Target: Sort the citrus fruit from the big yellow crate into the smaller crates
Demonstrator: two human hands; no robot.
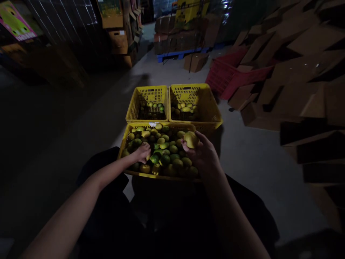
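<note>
A yellow plastic crate (126, 133) right in front of me is full of green and yellow citrus fruits. My right hand (203, 154) hovers over its right side with the fingers closed round a yellow fruit (191, 139). My left hand (142, 152) reaches down into the pile on the left side, fingers curled on a fruit (148, 157) that is mostly hidden. Behind it stand two more yellow crates: the left one (147, 94) holds a few greenish fruits, the right one (202, 99) a few yellower ones.
Flattened cardboard boxes (296, 72) are heaped along the right. A red crate (225, 77) lies tipped behind the yellow crates. Stacked cartons on a blue pallet (179, 53) stand at the back. Dark shelving (67, 32) runs along the left. The floor is bare concrete.
</note>
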